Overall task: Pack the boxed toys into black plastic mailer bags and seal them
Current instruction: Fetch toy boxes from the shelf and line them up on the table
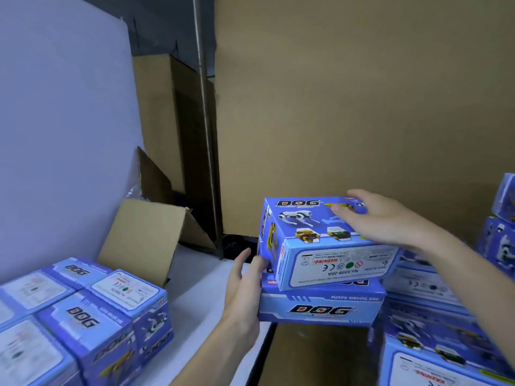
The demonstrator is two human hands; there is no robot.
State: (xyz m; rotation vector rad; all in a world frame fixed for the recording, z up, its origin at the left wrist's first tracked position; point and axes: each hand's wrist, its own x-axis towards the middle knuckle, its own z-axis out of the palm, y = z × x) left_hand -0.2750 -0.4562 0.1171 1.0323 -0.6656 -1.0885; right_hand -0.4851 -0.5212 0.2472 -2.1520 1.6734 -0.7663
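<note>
Two blue "DOG" toy boxes are carried as a stack in mid-air at centre right. The upper box (320,243) lies tilted on the lower box (320,307). My right hand (381,218) grips the far right end of the upper box from above, thumb on its top face. My left hand (245,288) presses flat against the left ends of both boxes, fingers fairly straight. No black mailer bag is in view.
Several more blue DOG boxes are stacked at lower left (83,316) on a white table (195,288) and piled at the right (446,344). An open brown carton (145,235) stands behind the left stack. A large cardboard wall (362,93) rises ahead.
</note>
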